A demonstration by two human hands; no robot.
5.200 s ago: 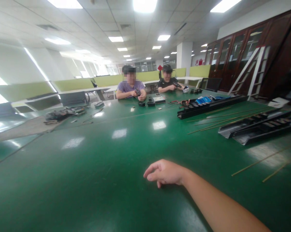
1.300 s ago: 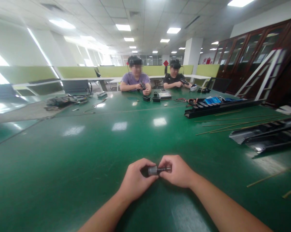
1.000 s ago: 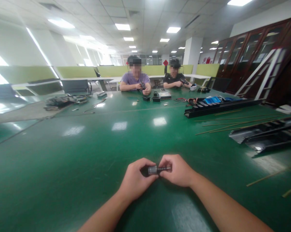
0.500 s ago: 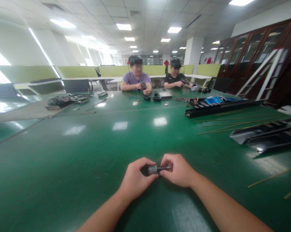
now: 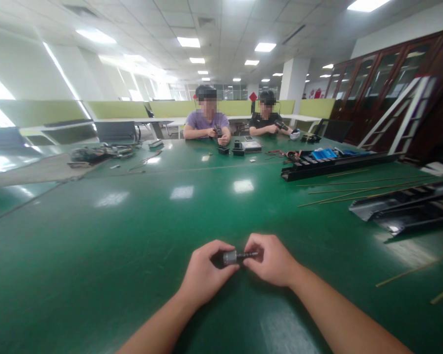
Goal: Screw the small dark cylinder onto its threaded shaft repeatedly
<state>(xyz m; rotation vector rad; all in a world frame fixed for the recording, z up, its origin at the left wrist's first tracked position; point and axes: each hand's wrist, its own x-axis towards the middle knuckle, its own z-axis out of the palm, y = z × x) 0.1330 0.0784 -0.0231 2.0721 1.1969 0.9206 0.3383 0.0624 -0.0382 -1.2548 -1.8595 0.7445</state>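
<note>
Just above the green table, my left hand [image 5: 207,270] grips a short grey metal cylinder [image 5: 230,257] between thumb and fingers. A thin, dark, ridged shaft like a drill bit [image 5: 246,255] sticks out of the cylinder's right end. My right hand [image 5: 271,258] pinches this shaft near its far tip, with thumb and index finger closed around it. The two pieces lie in one line, level and pointing left to right. The cylinder's left end is partly hidden by my left hand.
Black metal channels [image 5: 339,164] and thin brass-coloured rods [image 5: 339,191] lie on the right of the green table [image 5: 114,236]. Small black boxes [image 5: 238,150] stand at the far side, where two people sit. Tangled parts [image 5: 99,152] lie at the far left.
The grey cylinder and my left hand have shifted slightly left, and a bit more of the shaft shows between my hands. My right hand stays almost in place.
</note>
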